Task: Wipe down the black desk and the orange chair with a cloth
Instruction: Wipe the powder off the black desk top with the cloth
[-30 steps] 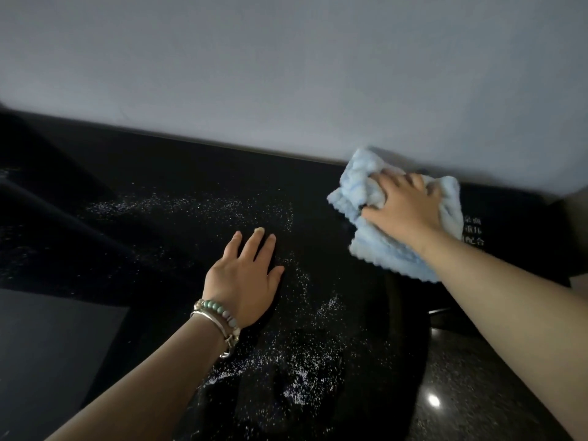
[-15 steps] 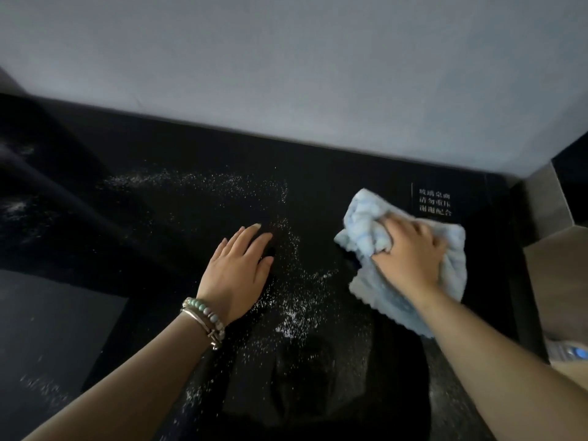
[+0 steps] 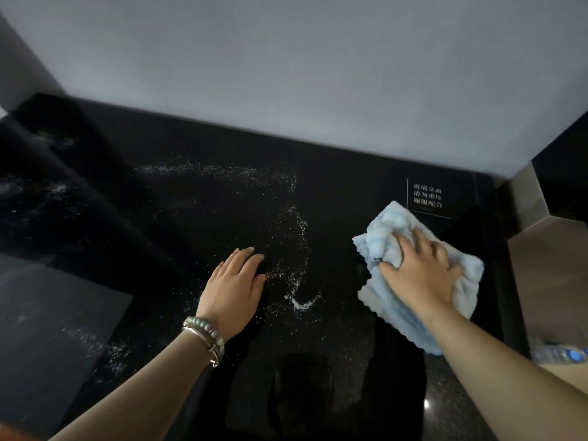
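Note:
The glossy black desk (image 3: 334, 192) fills the head view and runs back to a grey wall. White specks (image 3: 299, 302) are scattered over its middle. My right hand (image 3: 420, 275) presses a crumpled light-blue cloth (image 3: 386, 227) onto the right part of the desk, with the fingers curled into its folds. My left hand (image 3: 234, 288) lies flat on the desk beside the specks, fingers straight, with bead bracelets at the wrist. A sliver of orange (image 3: 9, 432) shows at the bottom left corner; I cannot tell what it is.
A white-lettered label (image 3: 428, 198) is on the desk just behind the cloth. A metallic beige ledge (image 3: 547, 272) borders the desk's right edge. A plastic bottle with blue on it (image 3: 560, 354) lies there. A duller grey panel (image 3: 47, 329) sits at the left.
My right hand has dragged the cloth from the back wall toward me along the desk's right side. The label behind it is now uncovered. My left hand stays flat.

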Motion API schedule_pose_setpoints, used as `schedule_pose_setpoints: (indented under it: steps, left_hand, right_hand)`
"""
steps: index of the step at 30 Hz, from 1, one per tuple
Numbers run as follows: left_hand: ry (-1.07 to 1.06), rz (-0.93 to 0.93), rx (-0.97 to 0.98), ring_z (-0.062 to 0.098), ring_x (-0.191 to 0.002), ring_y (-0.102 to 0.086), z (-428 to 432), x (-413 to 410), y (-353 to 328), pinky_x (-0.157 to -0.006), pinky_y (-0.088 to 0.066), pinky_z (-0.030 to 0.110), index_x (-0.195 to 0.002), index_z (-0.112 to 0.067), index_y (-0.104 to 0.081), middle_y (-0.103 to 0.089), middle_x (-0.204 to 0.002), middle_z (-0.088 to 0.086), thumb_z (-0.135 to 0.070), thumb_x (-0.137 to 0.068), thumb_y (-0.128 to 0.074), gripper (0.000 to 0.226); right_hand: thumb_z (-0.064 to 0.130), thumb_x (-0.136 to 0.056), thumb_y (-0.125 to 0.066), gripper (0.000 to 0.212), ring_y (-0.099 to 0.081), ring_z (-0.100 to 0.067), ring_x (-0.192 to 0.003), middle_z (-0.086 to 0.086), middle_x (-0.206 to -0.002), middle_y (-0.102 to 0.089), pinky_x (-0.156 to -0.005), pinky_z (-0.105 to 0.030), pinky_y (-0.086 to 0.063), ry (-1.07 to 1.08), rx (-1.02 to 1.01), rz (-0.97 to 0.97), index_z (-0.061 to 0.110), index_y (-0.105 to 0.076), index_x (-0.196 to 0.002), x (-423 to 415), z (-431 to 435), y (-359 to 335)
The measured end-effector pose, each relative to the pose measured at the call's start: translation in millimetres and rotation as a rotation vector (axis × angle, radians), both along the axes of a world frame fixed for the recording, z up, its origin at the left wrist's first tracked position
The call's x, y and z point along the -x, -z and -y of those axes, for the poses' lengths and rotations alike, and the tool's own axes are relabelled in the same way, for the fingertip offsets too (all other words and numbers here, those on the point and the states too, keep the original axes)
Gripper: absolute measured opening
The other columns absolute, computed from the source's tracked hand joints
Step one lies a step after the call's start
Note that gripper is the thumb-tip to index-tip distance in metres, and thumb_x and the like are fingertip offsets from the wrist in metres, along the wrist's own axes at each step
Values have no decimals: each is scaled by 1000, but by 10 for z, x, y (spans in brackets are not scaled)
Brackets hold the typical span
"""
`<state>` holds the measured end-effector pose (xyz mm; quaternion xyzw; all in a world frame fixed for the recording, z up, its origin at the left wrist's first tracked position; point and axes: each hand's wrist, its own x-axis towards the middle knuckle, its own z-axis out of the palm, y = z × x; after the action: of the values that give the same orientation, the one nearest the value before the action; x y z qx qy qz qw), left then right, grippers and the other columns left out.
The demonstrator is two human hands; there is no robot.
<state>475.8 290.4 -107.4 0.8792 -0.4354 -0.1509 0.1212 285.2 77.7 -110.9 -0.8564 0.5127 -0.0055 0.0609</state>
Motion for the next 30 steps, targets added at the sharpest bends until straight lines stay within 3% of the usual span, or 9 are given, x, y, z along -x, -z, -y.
schedule_pose_setpoints:
  steps: [4, 6, 9, 11, 15, 20, 24, 27, 30]
  left_hand:
    - [-17, 0, 5, 12, -143, -9, -92, 4, -5, -115, -10, 28, -143, -23, -29, -22, -152, -7, -37, -99, -29, 46]
    - [-28, -1, 24, 12, -143, -9, -79, 26, -16, -115, -11, 27, -143, -23, -30, -23, -152, -6, -36, -99, -29, 46]
    - [-20, -6, 56, 12, -143, -10, -40, 80, -35, -115, -12, 28, -142, -22, -31, -24, -152, -7, -35, -99, -30, 46]
    - [-8, -2, 64, 12, -143, -9, -38, 96, -34, -115, -12, 27, -142, -22, -31, -24, -151, -7, -35, -99, -31, 45]
    - [-18, 4, 63, 12, -143, -9, -108, 82, -13, -115, -11, 27, -142, -22, -31, -24, -151, -7, -33, -99, -31, 45]
    - [-18, 20, 72, 13, -143, -11, -168, 72, 23, -115, -13, 28, -141, -21, -34, -28, -150, -5, -30, -98, -35, 44]
    - [-8, 24, 53, 13, -143, -8, -158, 61, 24, -115, -11, 29, -142, -24, -30, -25, -151, -7, -36, -97, -35, 47]
    - [-12, 25, 51, 14, -143, -8, -160, 39, 16, -116, -12, 31, -143, -24, -30, -25, -151, -7, -38, -97, -37, 49]
    - [-20, 20, 62, 14, -143, -9, -188, 34, 15, -115, -12, 30, -142, -23, -31, -26, -151, -7, -38, -96, -39, 49]
  right_hand:
    - [34, -69, -62, 35, -56, -35, -85, -3, -108, -61, -68, -41, -41, -242, 111, 117, 23, -61, -102, -155, -623, 24]
    - [32, -75, -56, 26, -57, -31, -78, 1, -97, -64, -64, -35, -38, -416, 53, 172, 23, -61, -98, -181, -816, 53]
    - [32, -75, -55, 21, -59, -31, -76, 1, -87, -65, -62, -34, -34, -344, 58, 238, 23, -58, -93, -171, -544, -27]
    - [38, -77, -50, 25, -58, -31, -87, 1, -100, -62, -68, -37, -37, -183, 164, 114, 27, -52, -99, -61, -217, -89]
    - [50, -82, -46, 50, -37, -30, -119, 5, -134, -39, -88, -51, -34, -4, -36, -17, 39, -32, -128, 70, -106, -37]
    - [37, -62, -66, 40, -58, -35, -80, -2, -102, -62, -63, -42, -43, -320, 136, 87, 23, -64, -100, -201, -919, 9]
    - [46, -72, -54, 39, -59, -32, -87, 3, -105, -63, -71, -42, -41, -367, 138, 124, 26, -62, -104, -200, -719, -64]
    - [74, -74, -40, 76, -29, -28, -133, 5, -149, -31, -100, -52, -23, -312, 57, -63, 36, -27, -139, -90, -362, -72]
    - [91, -61, -14, 94, 9, -23, -143, 11, -154, 22, -109, -57, -4, -467, -65, -97, 49, 22, -138, 43, -217, 13]
